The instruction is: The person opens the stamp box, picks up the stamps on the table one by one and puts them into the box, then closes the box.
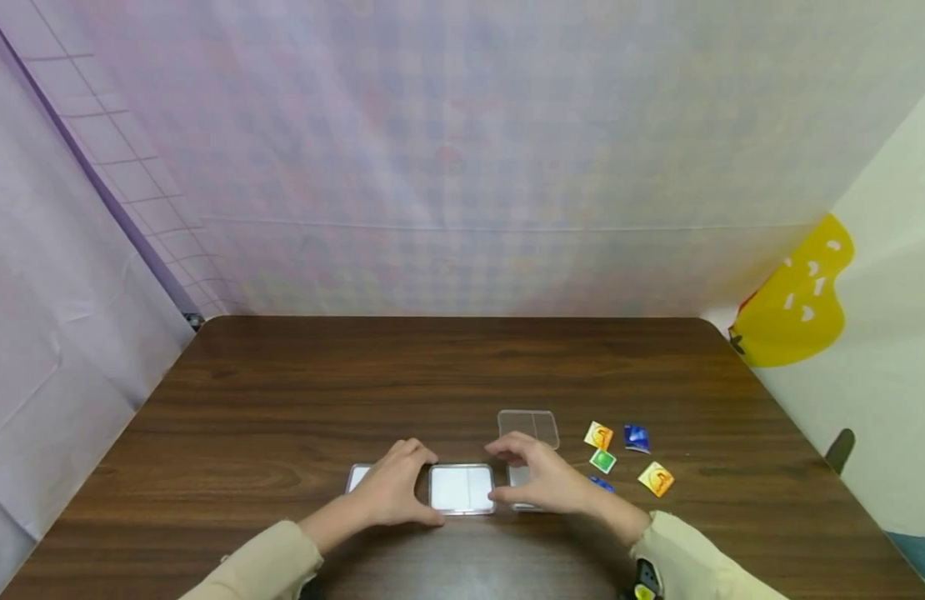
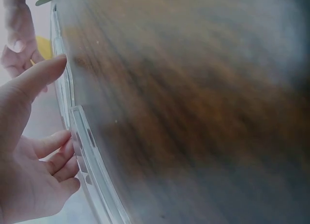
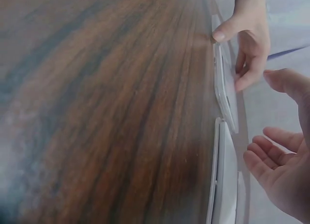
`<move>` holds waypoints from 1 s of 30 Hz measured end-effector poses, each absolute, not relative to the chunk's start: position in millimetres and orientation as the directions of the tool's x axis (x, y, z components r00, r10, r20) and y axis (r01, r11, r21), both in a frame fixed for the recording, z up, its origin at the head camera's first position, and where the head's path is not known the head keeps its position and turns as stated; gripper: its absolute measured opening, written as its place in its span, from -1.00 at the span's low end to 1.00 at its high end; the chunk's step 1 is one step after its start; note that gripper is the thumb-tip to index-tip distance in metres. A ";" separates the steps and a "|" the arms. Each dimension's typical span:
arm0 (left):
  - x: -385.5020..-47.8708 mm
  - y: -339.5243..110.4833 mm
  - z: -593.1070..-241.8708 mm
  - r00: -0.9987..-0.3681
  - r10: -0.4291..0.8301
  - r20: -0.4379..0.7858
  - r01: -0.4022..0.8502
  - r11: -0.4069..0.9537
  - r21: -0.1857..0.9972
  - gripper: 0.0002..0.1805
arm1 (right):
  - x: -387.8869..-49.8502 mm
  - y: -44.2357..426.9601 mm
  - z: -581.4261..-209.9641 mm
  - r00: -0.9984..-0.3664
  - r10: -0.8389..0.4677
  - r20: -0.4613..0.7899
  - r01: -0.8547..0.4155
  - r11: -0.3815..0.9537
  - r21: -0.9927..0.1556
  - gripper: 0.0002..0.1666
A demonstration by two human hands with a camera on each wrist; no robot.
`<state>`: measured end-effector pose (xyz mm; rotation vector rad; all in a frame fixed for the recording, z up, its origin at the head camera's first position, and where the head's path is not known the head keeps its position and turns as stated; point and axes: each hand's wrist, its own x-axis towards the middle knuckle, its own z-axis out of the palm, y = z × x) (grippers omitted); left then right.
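Note:
In the head view, a shallow clear plastic case (image 1: 460, 489) with a white inside and a centre divider lies flat on the table. My left hand (image 1: 393, 487) is at its left end, thumb at the near corner and fingertips at the far corner, apparently holding it. My right hand (image 1: 547, 477) hovers just right of it with thumb and fingers spread. The right wrist view shows a gap between my right hand (image 3: 281, 156) and the cases. A second case (image 1: 357, 476) is partly hidden under my left hand, a third (image 1: 520, 479) behind my right.
Beyond my right hand lies a thin clear lid (image 1: 528, 427). Small sachets lie to the right: orange ones (image 1: 598, 436), blue ones (image 1: 637, 438) and a green one (image 1: 602, 461). The brown wooden table (image 1: 297, 375) meets a curtain (image 1: 447, 167) at the back.

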<state>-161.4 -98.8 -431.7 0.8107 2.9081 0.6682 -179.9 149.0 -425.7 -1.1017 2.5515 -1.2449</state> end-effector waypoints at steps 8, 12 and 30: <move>-160.6 -100.3 -433.1 -0.854 0.514 0.084 0.498 0.757 0.423 -0.23 | -182.1 145.1 -431.4 -0.754 -0.642 0.135 -0.512 0.446 -0.734 -0.30; -160.8 -100.7 -433.5 -0.855 0.513 0.073 0.491 0.757 0.430 -0.25 | -182.2 142.3 -431.4 -0.753 -0.645 0.128 -0.533 0.483 -0.695 -0.29; -161.3 -104.2 -434.6 -0.848 0.520 0.100 0.507 0.744 0.434 -0.31 | -178.1 129.3 -433.9 -0.715 -0.681 0.159 -0.680 0.622 -0.389 -0.34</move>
